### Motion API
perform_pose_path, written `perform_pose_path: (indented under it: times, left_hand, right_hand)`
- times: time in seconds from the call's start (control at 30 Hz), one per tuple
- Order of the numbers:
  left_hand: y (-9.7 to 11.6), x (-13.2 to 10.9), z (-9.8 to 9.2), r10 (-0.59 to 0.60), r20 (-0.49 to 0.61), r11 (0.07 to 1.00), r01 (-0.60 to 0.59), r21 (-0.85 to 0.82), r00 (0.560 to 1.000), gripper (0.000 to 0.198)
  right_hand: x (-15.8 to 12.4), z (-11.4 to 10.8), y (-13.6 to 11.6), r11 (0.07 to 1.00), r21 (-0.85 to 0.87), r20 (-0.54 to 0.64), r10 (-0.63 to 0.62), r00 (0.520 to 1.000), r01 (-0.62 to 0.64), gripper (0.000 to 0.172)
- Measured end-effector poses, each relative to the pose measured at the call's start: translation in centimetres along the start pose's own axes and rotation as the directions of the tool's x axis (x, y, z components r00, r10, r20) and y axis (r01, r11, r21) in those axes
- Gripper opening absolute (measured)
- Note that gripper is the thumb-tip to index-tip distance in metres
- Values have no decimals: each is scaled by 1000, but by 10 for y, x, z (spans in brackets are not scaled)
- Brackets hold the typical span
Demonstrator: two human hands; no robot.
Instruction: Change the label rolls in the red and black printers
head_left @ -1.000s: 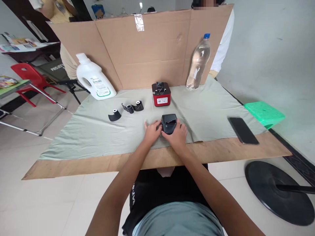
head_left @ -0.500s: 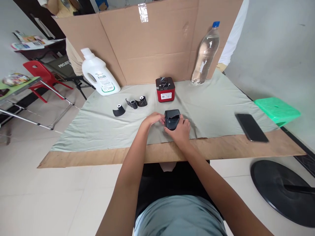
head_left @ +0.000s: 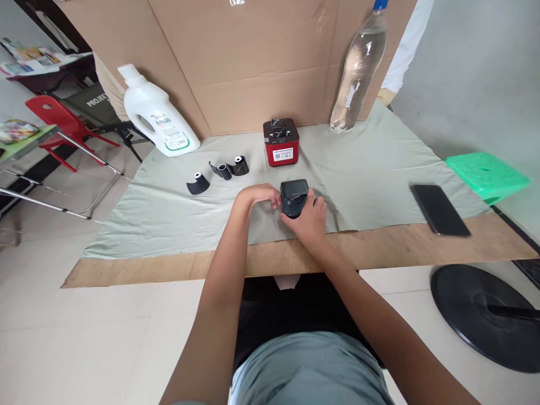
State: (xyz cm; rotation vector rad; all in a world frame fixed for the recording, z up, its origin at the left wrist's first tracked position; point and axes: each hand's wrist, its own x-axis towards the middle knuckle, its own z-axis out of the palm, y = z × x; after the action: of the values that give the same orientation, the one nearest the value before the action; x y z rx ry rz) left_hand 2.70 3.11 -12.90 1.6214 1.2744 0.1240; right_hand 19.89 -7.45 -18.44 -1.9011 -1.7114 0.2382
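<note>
A small black boxy device (head_left: 294,198) with a lidded top and a jagged slit across it sits near the table's front. My right hand (head_left: 310,219) is wrapped round its right side and front, thumb at the near edge. On the other side, my left hand (head_left: 264,194) bends at the wrist, its curled fingertips against the device's left side. Behind the device stands a red and black box (head_left: 281,143) with a white label. Left of it lie several small black rolls with white cores, among them a partly unwound roll (head_left: 198,184).
A white jug (head_left: 158,115) and a clear bottle (head_left: 358,73) lean against the cardboard screen (head_left: 253,67). A black phone (head_left: 439,210) lies on the right of the cloth-covered table (head_left: 160,225). Beyond are a green stool (head_left: 487,174) and a red chair (head_left: 63,129).
The view has tilted down slightly, so the bottle's cap now meets the top edge. The device's top now shows a flat dark face above the slit. Both hands stay at the device.
</note>
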Motion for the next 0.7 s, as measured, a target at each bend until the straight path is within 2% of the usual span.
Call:
perform_pose_path:
  times: [0.2,0.47,0.7]
  left_hand:
    - [-2,5,-2,12,61,1000,-11,-10,998,15]
    - [-14,-8,7,101,-18,983,-103,-151,995,17]
    - [-20,-8,7,143,-40,975,-147,-168,989,16]
  right_hand:
    - [0,-2,-1,1000,2,-2,-5,1000,5,109]
    - [-1,-6,-2,1000,10,34,23,999,-23,112]
    - [3,-10,3,1000,12,41,-3,999,2,109]
